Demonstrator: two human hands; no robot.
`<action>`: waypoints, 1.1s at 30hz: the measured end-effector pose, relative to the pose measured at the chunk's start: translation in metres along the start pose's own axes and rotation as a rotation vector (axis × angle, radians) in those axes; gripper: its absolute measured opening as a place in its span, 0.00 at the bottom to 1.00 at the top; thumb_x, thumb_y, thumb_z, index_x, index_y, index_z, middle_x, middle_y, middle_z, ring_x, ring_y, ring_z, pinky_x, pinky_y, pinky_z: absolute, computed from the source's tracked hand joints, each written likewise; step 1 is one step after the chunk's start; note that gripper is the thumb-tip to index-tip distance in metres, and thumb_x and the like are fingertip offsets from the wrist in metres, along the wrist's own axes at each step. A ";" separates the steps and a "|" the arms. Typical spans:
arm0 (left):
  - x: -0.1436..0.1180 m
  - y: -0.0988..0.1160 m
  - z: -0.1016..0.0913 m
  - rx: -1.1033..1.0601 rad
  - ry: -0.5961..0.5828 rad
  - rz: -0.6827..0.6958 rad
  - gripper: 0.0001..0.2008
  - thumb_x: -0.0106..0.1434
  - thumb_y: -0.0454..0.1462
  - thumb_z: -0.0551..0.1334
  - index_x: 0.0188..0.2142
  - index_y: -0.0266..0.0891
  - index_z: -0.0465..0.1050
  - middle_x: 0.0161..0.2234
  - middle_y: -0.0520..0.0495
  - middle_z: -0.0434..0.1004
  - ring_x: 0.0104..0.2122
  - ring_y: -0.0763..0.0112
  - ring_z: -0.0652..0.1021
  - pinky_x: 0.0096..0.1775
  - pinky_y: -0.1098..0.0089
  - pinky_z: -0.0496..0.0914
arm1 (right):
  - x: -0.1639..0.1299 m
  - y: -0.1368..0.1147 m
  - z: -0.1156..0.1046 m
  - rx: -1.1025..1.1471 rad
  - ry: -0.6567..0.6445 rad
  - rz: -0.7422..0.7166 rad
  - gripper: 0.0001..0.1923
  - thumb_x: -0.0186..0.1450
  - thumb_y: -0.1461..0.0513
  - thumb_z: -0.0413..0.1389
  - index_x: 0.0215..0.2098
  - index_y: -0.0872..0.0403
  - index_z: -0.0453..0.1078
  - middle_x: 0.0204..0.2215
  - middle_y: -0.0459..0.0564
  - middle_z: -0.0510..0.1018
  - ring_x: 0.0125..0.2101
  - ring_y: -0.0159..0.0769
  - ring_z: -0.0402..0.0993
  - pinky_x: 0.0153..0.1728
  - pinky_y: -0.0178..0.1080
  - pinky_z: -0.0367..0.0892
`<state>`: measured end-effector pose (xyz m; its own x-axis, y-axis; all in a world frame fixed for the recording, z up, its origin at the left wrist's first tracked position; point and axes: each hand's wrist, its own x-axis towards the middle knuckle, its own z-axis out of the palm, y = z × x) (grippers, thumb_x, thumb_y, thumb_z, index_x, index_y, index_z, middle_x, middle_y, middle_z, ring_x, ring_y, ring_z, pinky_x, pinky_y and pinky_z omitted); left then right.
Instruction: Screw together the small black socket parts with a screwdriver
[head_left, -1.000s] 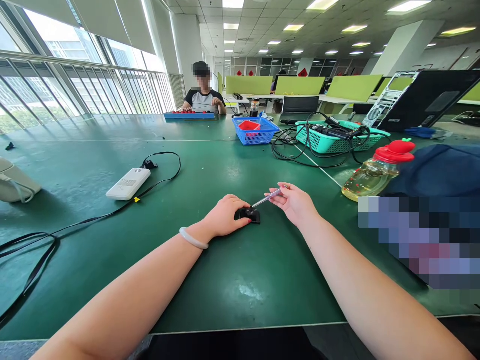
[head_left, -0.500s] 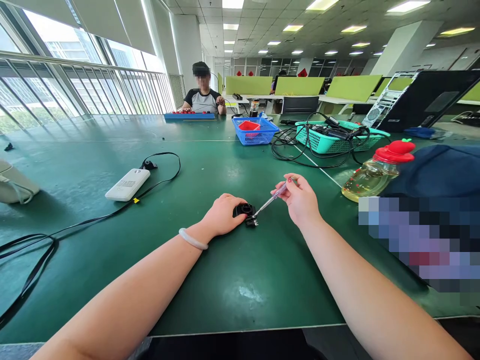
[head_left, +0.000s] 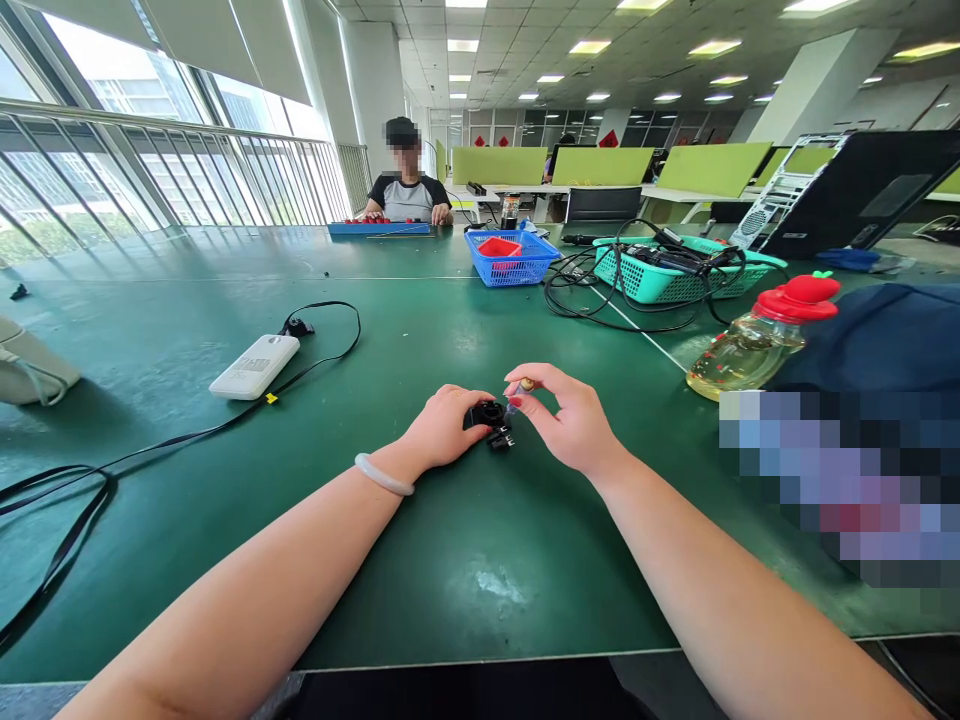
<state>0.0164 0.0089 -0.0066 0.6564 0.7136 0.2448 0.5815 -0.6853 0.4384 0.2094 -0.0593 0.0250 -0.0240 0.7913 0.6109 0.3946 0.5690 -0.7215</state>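
A small black part (head_left: 490, 418) lies on the green table (head_left: 480, 560) just ahead of me. My left hand (head_left: 442, 425), a pale bangle on its wrist, grips that part from the left. My right hand (head_left: 564, 422) holds a thin clear-handled screwdriver (head_left: 517, 398) nearly upright, its tip down at the black part. A smaller black piece (head_left: 501, 440) lies right beside the part, under the two hands.
A white power bank (head_left: 253, 366) with a black cable (head_left: 150, 440) lies to the left. An oil bottle with a red cap (head_left: 757, 340), a blue basket (head_left: 510, 260) and a teal basket of cables (head_left: 667, 270) stand to the right. A person (head_left: 406, 190) sits at the far end.
My right hand has swung in toward the black part and tipped the screwdriver from a slant to nearly upright. The black part has come apart, a small piece now beside it.
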 end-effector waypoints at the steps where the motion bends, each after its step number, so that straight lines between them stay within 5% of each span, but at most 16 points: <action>1: 0.000 -0.001 0.000 0.000 0.002 0.004 0.20 0.61 0.40 0.66 0.54 0.44 0.74 0.47 0.46 0.81 0.51 0.56 0.76 0.57 0.53 0.68 | -0.001 -0.002 0.000 -0.027 -0.018 -0.028 0.05 0.66 0.58 0.59 0.41 0.45 0.74 0.33 0.44 0.81 0.36 0.39 0.78 0.47 0.45 0.73; 4: 0.000 -0.001 0.000 0.001 -0.006 0.000 0.20 0.62 0.39 0.65 0.54 0.44 0.74 0.48 0.46 0.81 0.51 0.56 0.75 0.58 0.54 0.67 | -0.001 0.000 -0.002 -0.002 0.040 -0.024 0.06 0.68 0.58 0.57 0.42 0.45 0.73 0.34 0.45 0.82 0.38 0.39 0.79 0.49 0.46 0.72; 13: 0.000 0.004 -0.002 -0.001 -0.041 -0.037 0.20 0.63 0.38 0.63 0.56 0.45 0.73 0.52 0.47 0.79 0.55 0.54 0.72 0.59 0.53 0.66 | 0.009 0.032 -0.008 0.337 0.417 0.327 0.08 0.66 0.56 0.59 0.41 0.47 0.67 0.29 0.41 0.80 0.31 0.35 0.81 0.47 0.46 0.74; 18: 0.000 0.005 -0.004 0.008 -0.047 -0.013 0.19 0.63 0.39 0.63 0.55 0.46 0.74 0.50 0.47 0.81 0.53 0.55 0.73 0.58 0.54 0.68 | 0.009 0.031 -0.004 0.315 0.305 0.355 0.09 0.65 0.55 0.59 0.41 0.49 0.68 0.29 0.43 0.80 0.33 0.36 0.81 0.49 0.47 0.73; 24: 0.000 0.004 -0.004 0.019 -0.024 -0.026 0.19 0.62 0.40 0.65 0.53 0.45 0.75 0.46 0.46 0.82 0.52 0.55 0.75 0.56 0.55 0.69 | -0.002 0.000 0.001 0.255 0.317 0.099 0.10 0.68 0.52 0.57 0.45 0.46 0.68 0.35 0.46 0.81 0.38 0.39 0.80 0.49 0.47 0.74; 33: 0.001 -0.001 -0.001 0.030 0.006 0.037 0.17 0.61 0.39 0.66 0.50 0.44 0.76 0.45 0.46 0.82 0.48 0.56 0.77 0.55 0.55 0.69 | -0.008 -0.006 0.015 0.003 -0.024 -0.110 0.06 0.70 0.59 0.53 0.42 0.45 0.72 0.36 0.46 0.81 0.36 0.37 0.79 0.44 0.42 0.75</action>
<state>0.0162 0.0101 -0.0060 0.6753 0.6882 0.2653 0.5711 -0.7155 0.4023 0.1938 -0.0661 0.0194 -0.0894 0.7290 0.6787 0.3852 0.6537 -0.6514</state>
